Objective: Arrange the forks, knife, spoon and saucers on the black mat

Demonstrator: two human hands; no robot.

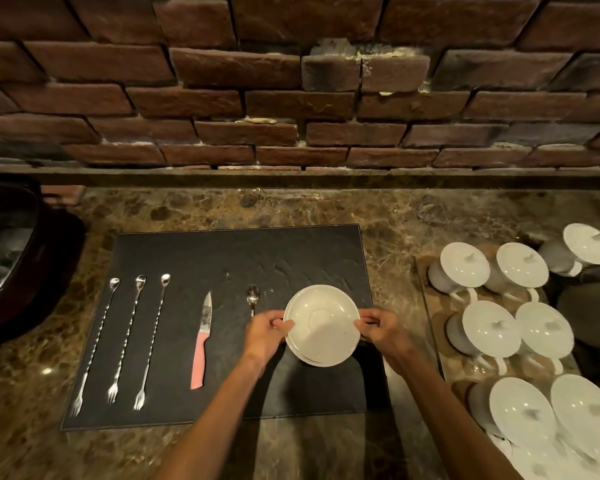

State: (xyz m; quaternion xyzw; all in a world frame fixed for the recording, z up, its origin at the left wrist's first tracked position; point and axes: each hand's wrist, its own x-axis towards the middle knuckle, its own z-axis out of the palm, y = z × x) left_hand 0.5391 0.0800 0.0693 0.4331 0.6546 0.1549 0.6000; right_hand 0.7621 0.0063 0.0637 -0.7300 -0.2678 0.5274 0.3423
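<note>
Where the left hand (269, 329) grips the saucers (322, 323), the spoon (253, 299) handle is hidden

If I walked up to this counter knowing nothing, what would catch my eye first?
Probably the stack of white saucers, gripped at its rim by the left hand and right hand over the right part of the black mat. Next, three long twisted forks lined up at the mat's left, then a pink-handled knife and a spoon. Lidded white cups crowd the counter's right side.
</note>
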